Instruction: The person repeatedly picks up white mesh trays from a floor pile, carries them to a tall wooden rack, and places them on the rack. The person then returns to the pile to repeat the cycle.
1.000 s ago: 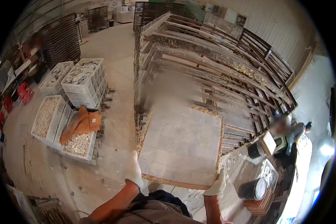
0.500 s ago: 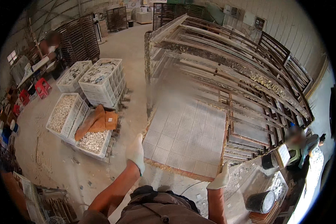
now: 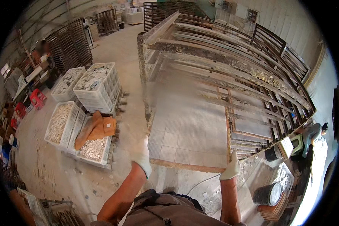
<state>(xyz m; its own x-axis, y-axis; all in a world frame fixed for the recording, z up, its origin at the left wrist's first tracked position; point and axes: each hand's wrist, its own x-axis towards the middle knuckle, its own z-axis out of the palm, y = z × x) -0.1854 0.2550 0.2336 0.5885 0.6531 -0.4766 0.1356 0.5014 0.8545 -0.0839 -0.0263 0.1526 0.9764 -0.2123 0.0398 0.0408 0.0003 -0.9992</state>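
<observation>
A wide wooden-edged board (image 3: pixel 188 166) lies flat in front of me, covered with pale grey sheets of small tiles (image 3: pixel 182 139). Its far part reaches between the rails of a tall, crusted drying rack (image 3: pixel 229 69) and is partly blurred. My left hand (image 3: pixel 141 158), in a white glove, grips the board's near left corner. The near right corner is held by my gloved right hand (image 3: pixel 230 168). Both arms stretch forward from my body.
Left of me stand white crates (image 3: pixel 115 88) of tile pieces on a pallet, one with an orange cloth (image 3: pixel 98 130) over it. At the right are a black bucket (image 3: pixel 266 195) and a seated person (image 3: pixel 314 132). Another person (image 3: pixel 44 54) is far left.
The board has moved forward, deeper into the rack, with both hands still on its near corners. My view has shifted slightly.
</observation>
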